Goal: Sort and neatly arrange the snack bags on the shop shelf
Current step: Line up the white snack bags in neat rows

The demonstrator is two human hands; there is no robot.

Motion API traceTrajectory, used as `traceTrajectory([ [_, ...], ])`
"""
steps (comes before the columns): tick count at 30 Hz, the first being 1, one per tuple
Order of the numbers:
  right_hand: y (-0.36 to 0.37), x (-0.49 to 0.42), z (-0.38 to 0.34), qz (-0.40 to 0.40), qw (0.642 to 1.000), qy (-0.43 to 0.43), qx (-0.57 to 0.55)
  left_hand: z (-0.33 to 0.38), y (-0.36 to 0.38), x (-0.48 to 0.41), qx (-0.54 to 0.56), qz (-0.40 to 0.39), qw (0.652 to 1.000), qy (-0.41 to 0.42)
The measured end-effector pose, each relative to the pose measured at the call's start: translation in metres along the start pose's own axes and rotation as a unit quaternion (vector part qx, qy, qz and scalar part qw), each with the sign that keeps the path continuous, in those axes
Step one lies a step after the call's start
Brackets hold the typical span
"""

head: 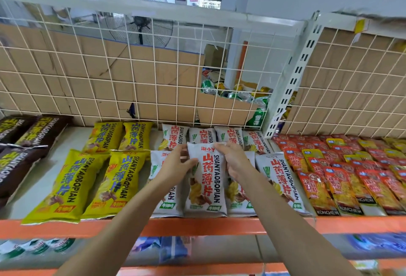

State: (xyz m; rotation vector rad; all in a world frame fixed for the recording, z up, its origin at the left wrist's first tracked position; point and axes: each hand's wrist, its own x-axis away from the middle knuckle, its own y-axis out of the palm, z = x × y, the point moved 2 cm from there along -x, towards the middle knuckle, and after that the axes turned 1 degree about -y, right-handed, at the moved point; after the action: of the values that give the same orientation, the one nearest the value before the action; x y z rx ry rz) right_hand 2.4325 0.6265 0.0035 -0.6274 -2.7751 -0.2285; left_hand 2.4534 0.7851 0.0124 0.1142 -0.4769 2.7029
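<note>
A white snack bag (207, 179) with red lettering lies in the front row of the shelf (72, 141), on top of other white bags. My left hand (175, 163) grips its upper left edge, thumb on the front. My right hand (232, 159) grips its upper right corner. More white bags (228, 136) stand in the row behind, and one white bag (279, 179) lies to the right. Yellow bags (66, 183) fill two rows at the left. Brown bags (15, 163) lie at the far left.
Red and yellow small packets (342, 170) crowd the shelf section at right. A white wire grid (131, 73) backs the shelf, with cardboard and drink cans (237, 95) behind it. The orange shelf lip (197, 226) runs along the front; a lower shelf holds blue packs.
</note>
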Motion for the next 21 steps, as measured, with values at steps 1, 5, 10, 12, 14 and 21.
traceTrajectory([
  [1,0.001,0.000,0.001,0.004,1.000,-0.004,0.022,0.000,0.000,-0.007,0.004,0.007,1.000,-0.005],
  [5,0.005,0.013,0.001,0.033,0.987,-0.054,0.150,0.001,-0.002,-0.029,-0.036,0.023,0.999,0.004],
  [10,0.012,0.044,0.013,0.057,0.925,-0.188,0.325,-0.002,-0.002,-0.044,-0.110,0.006,0.994,0.020],
  [12,0.018,0.059,0.025,0.052,0.902,-0.223,0.366,0.000,-0.001,-0.048,-0.153,-0.002,0.987,0.043],
  [14,0.024,0.071,0.041,0.045,0.885,-0.238,0.398,0.001,0.001,-0.051,-0.198,0.000,0.978,0.067],
  [21,0.029,0.089,0.074,0.063,0.832,-0.242,0.496,0.007,0.007,-0.065,-0.305,-0.033,0.947,0.100],
])
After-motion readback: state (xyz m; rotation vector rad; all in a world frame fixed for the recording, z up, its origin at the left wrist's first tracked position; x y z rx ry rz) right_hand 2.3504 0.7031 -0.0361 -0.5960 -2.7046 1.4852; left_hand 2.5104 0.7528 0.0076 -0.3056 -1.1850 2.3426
